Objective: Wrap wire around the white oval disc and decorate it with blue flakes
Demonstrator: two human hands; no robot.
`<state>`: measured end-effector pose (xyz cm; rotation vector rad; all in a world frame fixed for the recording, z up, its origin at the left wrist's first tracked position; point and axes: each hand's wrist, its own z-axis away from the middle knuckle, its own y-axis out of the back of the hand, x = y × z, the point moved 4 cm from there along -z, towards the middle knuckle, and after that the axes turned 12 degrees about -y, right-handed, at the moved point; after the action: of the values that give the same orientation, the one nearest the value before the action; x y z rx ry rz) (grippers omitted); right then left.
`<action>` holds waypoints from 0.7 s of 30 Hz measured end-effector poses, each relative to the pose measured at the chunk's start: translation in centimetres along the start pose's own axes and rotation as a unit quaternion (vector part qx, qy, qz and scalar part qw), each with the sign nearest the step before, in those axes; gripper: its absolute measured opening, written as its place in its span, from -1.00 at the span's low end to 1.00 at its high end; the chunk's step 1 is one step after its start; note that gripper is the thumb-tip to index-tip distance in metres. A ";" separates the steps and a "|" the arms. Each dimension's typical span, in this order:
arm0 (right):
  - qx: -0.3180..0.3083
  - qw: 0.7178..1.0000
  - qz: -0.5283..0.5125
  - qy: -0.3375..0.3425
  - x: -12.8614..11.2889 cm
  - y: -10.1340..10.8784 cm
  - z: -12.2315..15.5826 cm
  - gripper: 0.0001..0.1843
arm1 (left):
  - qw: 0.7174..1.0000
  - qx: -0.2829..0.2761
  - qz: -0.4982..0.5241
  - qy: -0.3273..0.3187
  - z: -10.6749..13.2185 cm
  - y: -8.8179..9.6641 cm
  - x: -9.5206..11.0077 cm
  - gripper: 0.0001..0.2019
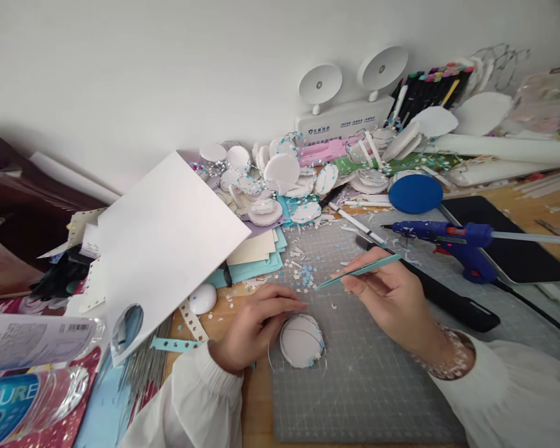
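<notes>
My left hand [254, 326] rests at the left edge of a grey cutting mat [368, 386], fingers curled beside a white disc [302, 341] wrapped in thin wire. Its fingertips touch the disc's rim. My right hand [392, 295] pinches teal tweezers [357, 271] whose tip points left toward a small pile of tiny blue and white star confetti [307, 275]. Both wrists wear white sleeves, and a beaded bracelet sits on the right wrist.
A blue glue gun [452, 239] lies right of my right hand, by a black tablet [508, 246]. A large white sheet [163, 242] with a round hole leans at left. A heap of white discs [280, 177], markers and a water bottle [23, 404] crowd the desk.
</notes>
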<state>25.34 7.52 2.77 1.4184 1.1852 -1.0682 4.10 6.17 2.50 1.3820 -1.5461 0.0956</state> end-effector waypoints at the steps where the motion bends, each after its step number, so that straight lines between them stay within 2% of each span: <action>1: -0.004 1.000 -0.017 -0.013 0.0 -0.1 0.0 -0.93 | 1.000 0.014 0.003 0.009 0.0 0.0 -0.1 -0.71; 8: -0.051 0.994 -0.081 -0.051 -0.1 -0.8 0.5 -0.94 | 0.987 0.116 0.055 0.095 0.0 0.4 -0.4 -0.86; 13: -0.061 0.993 -0.088 -0.051 -0.5 -1.1 1.0 -0.92 | 0.979 0.120 0.133 0.098 -0.2 0.2 -0.1 -0.84; 21: -0.062 0.993 -0.090 -0.054 -0.3 -1.7 1.4 -0.92 | 0.976 0.131 0.144 0.102 -0.2 -0.1 0.1 -0.90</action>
<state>23.60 6.21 2.63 1.1610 1.2958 -1.1579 4.33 6.13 2.61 1.2924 -1.5892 0.6194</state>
